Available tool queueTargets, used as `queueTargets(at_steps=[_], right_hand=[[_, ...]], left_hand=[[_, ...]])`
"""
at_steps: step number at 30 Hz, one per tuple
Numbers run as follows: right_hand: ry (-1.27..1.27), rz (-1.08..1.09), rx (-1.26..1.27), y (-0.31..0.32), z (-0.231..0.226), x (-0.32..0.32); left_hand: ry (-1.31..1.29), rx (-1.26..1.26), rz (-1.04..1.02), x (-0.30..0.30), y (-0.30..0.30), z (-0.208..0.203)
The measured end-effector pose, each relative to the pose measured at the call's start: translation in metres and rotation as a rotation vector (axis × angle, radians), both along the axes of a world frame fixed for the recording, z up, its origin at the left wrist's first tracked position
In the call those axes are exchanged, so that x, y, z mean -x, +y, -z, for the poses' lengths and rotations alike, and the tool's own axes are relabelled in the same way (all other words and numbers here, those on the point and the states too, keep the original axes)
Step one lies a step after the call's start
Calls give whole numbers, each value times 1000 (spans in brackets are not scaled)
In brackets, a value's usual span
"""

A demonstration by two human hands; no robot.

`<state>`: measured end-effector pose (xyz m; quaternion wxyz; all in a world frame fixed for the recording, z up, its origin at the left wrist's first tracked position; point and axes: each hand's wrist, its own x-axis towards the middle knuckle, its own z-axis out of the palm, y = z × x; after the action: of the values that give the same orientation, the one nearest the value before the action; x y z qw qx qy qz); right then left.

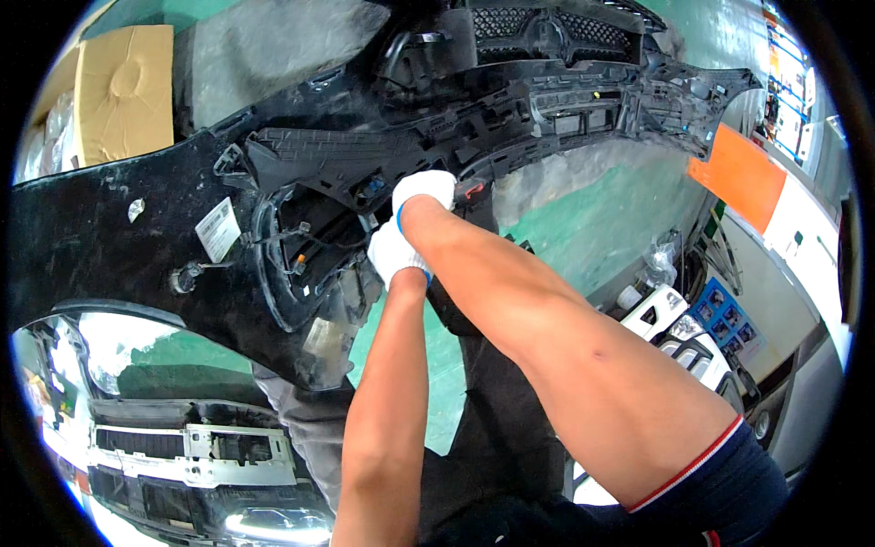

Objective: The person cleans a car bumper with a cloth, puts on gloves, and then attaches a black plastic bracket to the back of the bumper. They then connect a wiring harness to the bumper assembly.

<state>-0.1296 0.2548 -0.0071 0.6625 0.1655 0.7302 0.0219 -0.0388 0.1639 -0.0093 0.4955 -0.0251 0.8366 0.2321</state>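
Observation:
A large black car bumper [109, 214] stretches across the view with its inner side up. Both my hands wear white knit gloves with blue cuffs and meet at its near middle edge. My right hand [425, 188] lies just beyond my left, against the black plastic beside a small red piece [473, 191]. Close to it, my left hand [394, 252] is at the edge by a round lamp opening [292, 264] with wiring and an orange connector [299, 265]. The fingers of both hands are hidden, so any grip cannot be made out.
A black grille [497, 36] lies at the far side. Cardboard [126, 87] stands at far left, and an orange panel [749, 178] at right. White car parts [670, 319] sit near a blue poster [726, 314]. Another front-end part [191, 456] is at lower left, above the green floor [583, 228].

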Motion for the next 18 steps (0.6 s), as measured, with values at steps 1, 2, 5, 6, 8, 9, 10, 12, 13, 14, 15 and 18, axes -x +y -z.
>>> queueTargets(at_steps=[1, 2, 5, 6, 8, 9, 10, 12, 13, 14, 15, 18], right_hand=[[-10, 2, -10, -1, 2, -1], [50, 9, -31, 0, 2, -5], [-7, -86, -38, 13, -12, 8], [65, -197, -3, 38, -33, 6], [158, -91, -1, 85, 3, -31], [201, -73, -20, 98, -4, -26], [241, -104, -15, 103, -16, -31], [268, -171, 108, 116, -35, -32], [260, -169, 148, 127, -40, -32], [254, -151, 198, 127, -43, -36], [280, -62, 215, 130, -48, -43], [545, 271, 343, 149, -57, -80]], left_hand=[[-26, 22, 8, 2, 1, -3], [-83, -158, -331, -7, 5, -6], [-131, -42, -93, 28, 9, -40], [-139, 40, 198, 48, 27, -68], [138, -22, 180, 41, 28, -71], [145, -40, 134, 43, 38, -60], [156, -103, 70, 35, 32, -61], [111, -79, 52, 29, 28, -49], [113, -113, 27, 23, 23, -37], [113, -134, 16, 22, 11, -33], [75, -129, 16, 18, 5, -31], [115, -213, -79, 7, -6, -17]])
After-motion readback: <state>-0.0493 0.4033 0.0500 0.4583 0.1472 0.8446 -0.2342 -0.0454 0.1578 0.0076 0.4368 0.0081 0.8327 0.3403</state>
